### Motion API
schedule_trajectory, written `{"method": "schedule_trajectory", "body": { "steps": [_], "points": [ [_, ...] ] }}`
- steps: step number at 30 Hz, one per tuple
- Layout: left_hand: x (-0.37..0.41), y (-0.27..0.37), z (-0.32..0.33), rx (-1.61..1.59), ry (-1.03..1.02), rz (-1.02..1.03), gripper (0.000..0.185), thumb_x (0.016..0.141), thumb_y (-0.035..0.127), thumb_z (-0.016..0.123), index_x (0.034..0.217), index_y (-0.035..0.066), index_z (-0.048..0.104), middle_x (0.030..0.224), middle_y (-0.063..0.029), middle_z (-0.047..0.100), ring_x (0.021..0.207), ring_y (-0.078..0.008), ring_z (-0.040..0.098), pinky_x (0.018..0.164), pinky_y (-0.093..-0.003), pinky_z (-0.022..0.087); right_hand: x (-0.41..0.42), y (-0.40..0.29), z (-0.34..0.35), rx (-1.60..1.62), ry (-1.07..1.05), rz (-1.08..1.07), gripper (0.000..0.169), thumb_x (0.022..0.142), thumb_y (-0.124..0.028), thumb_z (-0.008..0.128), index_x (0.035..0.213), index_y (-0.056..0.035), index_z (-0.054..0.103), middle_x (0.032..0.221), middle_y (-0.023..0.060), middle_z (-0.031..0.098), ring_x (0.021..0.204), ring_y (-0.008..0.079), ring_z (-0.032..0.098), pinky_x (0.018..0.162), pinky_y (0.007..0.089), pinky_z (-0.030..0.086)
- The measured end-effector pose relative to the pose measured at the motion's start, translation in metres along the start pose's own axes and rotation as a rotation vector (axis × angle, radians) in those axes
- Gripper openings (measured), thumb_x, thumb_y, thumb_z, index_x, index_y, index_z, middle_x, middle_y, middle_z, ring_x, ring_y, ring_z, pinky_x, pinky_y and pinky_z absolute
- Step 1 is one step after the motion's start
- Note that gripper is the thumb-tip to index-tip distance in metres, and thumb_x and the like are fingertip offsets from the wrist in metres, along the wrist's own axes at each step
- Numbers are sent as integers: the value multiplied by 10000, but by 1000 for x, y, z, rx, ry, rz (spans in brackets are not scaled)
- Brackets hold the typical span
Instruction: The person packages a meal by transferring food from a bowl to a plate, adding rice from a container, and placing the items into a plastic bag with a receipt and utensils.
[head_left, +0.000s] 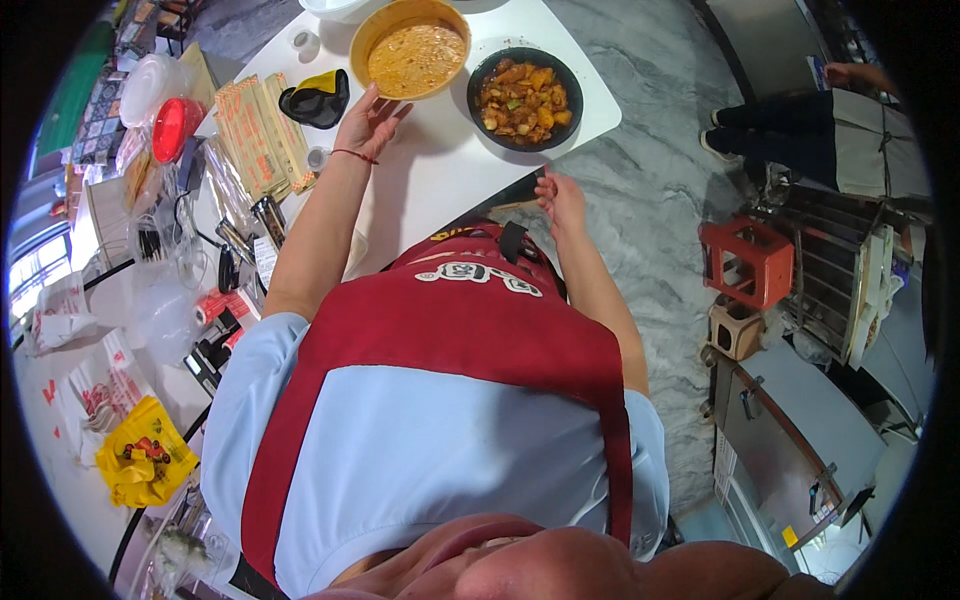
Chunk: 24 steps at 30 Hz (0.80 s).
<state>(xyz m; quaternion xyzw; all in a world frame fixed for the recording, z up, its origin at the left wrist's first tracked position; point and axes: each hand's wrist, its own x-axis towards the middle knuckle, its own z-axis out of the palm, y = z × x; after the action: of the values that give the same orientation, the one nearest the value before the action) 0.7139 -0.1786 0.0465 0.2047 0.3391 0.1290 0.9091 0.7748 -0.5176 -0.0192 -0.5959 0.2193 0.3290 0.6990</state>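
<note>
A yellow bowl (359, 58) of orange soup with specks in it stands on the white table (442, 161). At its near left side is my left hand (367, 126), palm partly up and fingers apart; one fingertip overlaps the bowl's wall, and I cannot tell if it touches. To the right of the soup, a black bowl (568, 127) holds chunks of browned food in sauce with a green piece on top. My right hand (562, 199) hangs just off the table's near edge, below the black bowl. Its fingers are loosely curled, and what is inside them is hidden.
Left of the soup lie a black-and-yellow cloth item (319, 101), printed paper packets (259, 139) and a small clear cup (304, 43). A red stool (750, 262) stands on the marbled floor (645, 225) at right. Another person (795, 139) stands beyond it.
</note>
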Motion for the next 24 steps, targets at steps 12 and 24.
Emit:
{"method": "schedule_trajectory", "body": {
  "steps": [12,24],
  "points": [
    [59,-2,-21,192,214,127,458,883,257,569,1154,-92,448,1125,-191,498,1021,-279,526,928,-356,463,40,-9,20,-98,44,-60,145,909,-184,474,917,-40,492,778,63,595,638,125,576,498,240,476],
    [82,93,-142,2330,552,591,364,756,295,598,1117,249,576,1195,-163,458,1018,-347,507,866,-413,434,27,-43,35,-162,-32,-26,79,884,-102,444,909,-36,480,842,91,581,721,192,606,609,309,527]
  ]
}}
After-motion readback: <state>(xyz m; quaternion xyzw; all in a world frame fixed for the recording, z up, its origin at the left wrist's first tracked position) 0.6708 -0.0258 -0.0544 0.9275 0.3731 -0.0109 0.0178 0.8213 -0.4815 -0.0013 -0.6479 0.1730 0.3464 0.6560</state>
